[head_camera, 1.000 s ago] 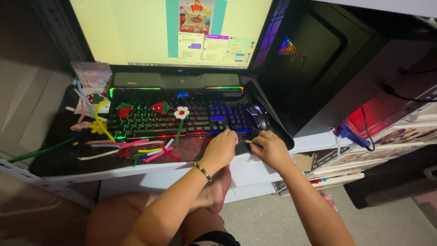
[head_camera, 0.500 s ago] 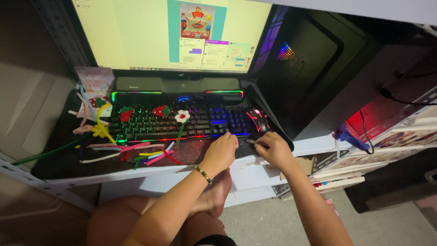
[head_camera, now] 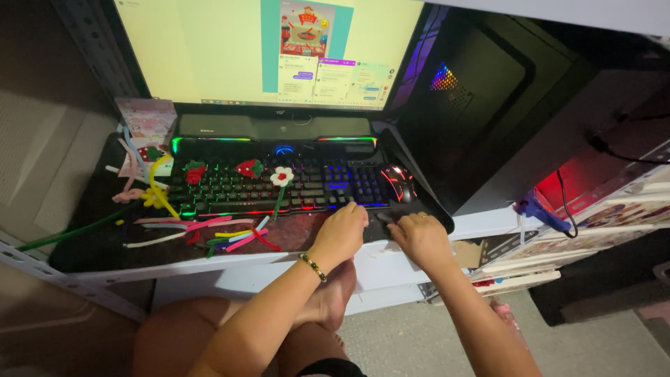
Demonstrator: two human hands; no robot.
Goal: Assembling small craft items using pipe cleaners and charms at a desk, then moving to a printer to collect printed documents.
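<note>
Both hands have crept together at the worktop's front edge: left hand (head_camera: 342, 234) curled, fingertips touching the backlit keyboard (head_camera: 279, 187); right hand (head_camera: 419, 237) seemingly pinching something small below the mouse (head_camera: 398, 181) at 1 o'clock.

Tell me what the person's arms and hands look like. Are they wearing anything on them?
Both arms are bare, with no sleeves showing and no gloves. The left hand has a thin beaded bracelet of dark and gold-coloured beads around its wrist. The right hand wears no bracelet or watch; whether it has a ring is too small to tell.
</note>
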